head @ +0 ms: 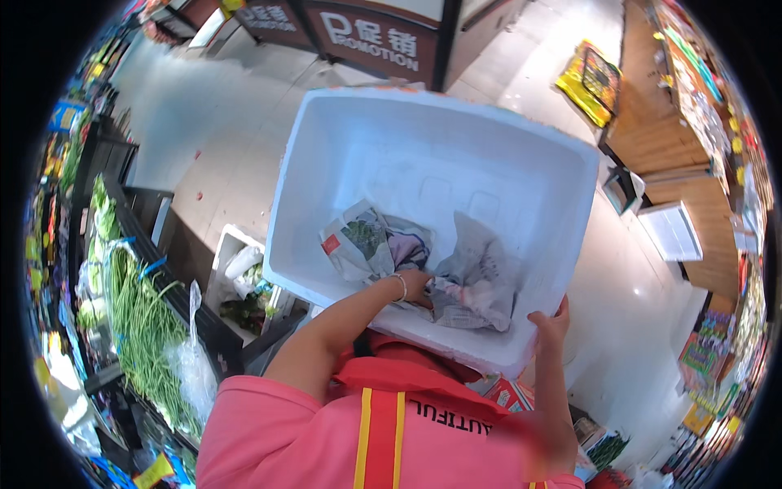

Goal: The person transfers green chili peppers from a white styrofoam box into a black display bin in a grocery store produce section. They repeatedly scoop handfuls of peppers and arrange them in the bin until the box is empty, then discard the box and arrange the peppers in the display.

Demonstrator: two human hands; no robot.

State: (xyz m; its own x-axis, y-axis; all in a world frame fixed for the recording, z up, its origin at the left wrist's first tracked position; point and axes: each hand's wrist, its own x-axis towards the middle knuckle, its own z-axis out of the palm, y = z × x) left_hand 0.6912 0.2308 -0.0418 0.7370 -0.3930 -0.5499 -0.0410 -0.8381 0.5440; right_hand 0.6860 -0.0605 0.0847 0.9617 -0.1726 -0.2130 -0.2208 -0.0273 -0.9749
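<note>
A large white foam box (pixel 440 140) is tilted before me with its inside facing up. My left hand (pixel 416 287), with a bracelet at the wrist, reaches into the box and closes on crumpled newspaper (pixel 476 281) near its lower wall; the fingertips are partly hidden. Beside that hand, more printed paper (pixel 360 241) lies in the box, with a purple and white piece (pixel 408 247) next to it. My right hand (pixel 553 321) grips the lower right rim of the box, thumb on top and fingers outside.
Long green beans (pixel 143 330) lie on a dark-edged shelf at the left. Near them stands a smaller white foam box (pixel 223 253) with leafy greens. A yellow bag (pixel 589 82) lies on the floor by wooden counters (pixel 660 143). Brown promotion panels (pixel 372 36) stand at the top.
</note>
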